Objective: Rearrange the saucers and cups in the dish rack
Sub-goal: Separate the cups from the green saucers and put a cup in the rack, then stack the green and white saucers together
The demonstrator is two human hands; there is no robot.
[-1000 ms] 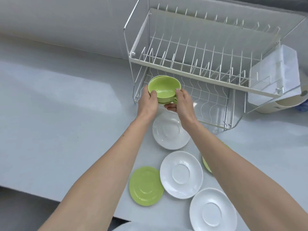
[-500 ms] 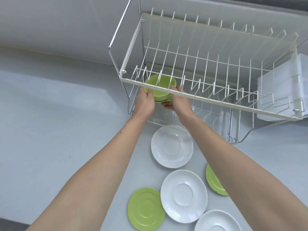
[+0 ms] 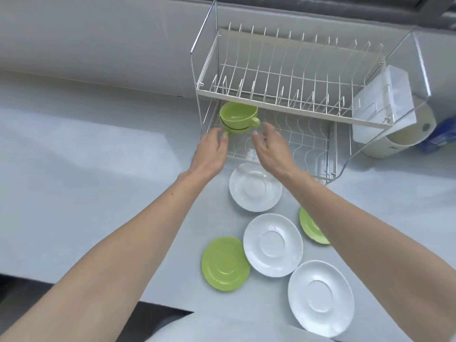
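Two green cups stand stacked at the left end of the lower tier of the white wire dish rack. My left hand and my right hand hover just in front of the stack, fingers apart, holding nothing. On the counter in front of the rack lie three white saucers and two green saucers. My right forearm covers part of the right green saucer.
The rack's upper tier has upright prongs and holds nothing. A clear plastic holder hangs on its right end, above a cream container. A blue object sits at the far right. The grey counter's front edge runs at lower left.
Both hands let go of the green cups in the lower tier and drew back a little toward me, fingers spread. The camera view shifted.
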